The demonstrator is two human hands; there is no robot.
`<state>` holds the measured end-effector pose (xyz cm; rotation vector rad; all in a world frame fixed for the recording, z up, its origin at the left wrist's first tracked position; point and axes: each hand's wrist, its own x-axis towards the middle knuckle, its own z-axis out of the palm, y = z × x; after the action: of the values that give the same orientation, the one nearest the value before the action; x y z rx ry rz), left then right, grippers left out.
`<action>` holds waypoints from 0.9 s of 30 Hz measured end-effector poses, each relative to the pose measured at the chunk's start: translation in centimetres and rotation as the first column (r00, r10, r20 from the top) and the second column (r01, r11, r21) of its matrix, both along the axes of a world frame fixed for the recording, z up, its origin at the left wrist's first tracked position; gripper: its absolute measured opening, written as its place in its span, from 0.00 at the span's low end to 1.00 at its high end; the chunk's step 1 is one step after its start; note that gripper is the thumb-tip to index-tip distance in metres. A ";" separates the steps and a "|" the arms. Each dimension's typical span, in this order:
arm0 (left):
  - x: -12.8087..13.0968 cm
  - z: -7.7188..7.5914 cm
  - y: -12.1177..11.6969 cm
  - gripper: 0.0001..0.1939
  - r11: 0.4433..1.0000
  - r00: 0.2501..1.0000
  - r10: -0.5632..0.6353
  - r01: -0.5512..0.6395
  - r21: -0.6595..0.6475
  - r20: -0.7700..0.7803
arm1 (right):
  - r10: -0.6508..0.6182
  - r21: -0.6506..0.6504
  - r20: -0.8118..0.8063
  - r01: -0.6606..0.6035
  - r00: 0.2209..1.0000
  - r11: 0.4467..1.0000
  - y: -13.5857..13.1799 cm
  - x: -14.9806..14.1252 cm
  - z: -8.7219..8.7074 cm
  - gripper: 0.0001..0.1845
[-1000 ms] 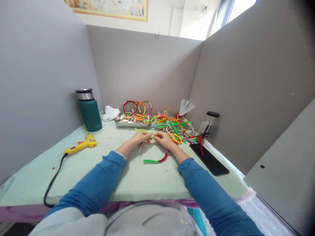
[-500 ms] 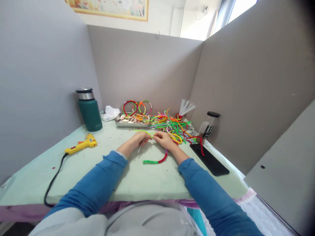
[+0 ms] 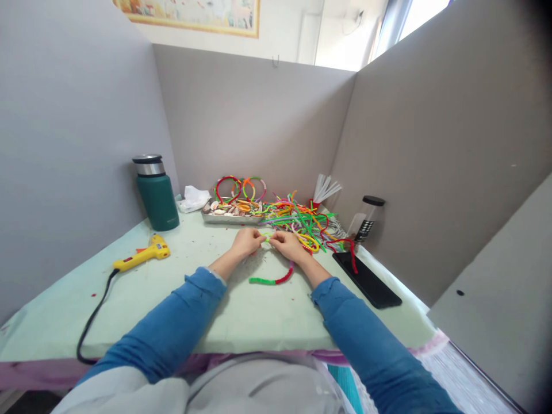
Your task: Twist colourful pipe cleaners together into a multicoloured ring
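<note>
Close together over the middle of the table, my left hand [image 3: 247,242] and my right hand [image 3: 288,245] are both closed, fingertips nearly meeting. Between them shows a short stretch of yellow-green pipe cleaner [image 3: 267,237], pinched from both sides. Below my right hand curves a band wrapped in pipe cleaner [image 3: 283,279], green at its free end, then red, then purple. Its upper part is hidden behind my right hand and wrist, which appears to hold it.
A yellow glue gun [image 3: 144,255] with a black cord lies left, before a green bottle [image 3: 157,198]. Behind are a metal tray [image 3: 233,219] of shells, finished hoops [image 3: 228,188] and heaped pipe cleaners [image 3: 297,215]. A black phone [image 3: 368,282] and clear bottle [image 3: 365,221] are right.
My left hand has turned and risen slightly. The long yellow-green tail over it and the pale strand beneath it no longer show. The band's free end has shifted slightly left and up.
</note>
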<state>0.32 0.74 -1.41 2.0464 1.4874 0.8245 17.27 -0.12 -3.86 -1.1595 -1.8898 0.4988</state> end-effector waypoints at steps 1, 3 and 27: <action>0.0 0.0 0.0 0.14 0.999 1.000 -0.003 0.004 0.049 -0.023 | -0.002 -0.006 -0.001 0.002 1.000 1.000 0.0 0.0 0.1 0.10; 0.0 0.0 -0.1 0.13 0.991 0.999 -0.030 0.035 0.132 -0.039 | -0.004 -0.017 -0.006 0.004 1.000 1.000 -0.1 0.0 0.3 0.10; 0.2 0.8 -0.8 0.12 0.932 0.956 -0.011 0.116 0.342 -0.293 | 0.004 -0.015 -0.002 -0.004 1.000 1.000 -0.1 0.0 0.3 0.10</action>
<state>0.50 -0.04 -0.64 2.5645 1.4930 0.8489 17.25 -0.25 -3.55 -1.1647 -1.8903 0.5171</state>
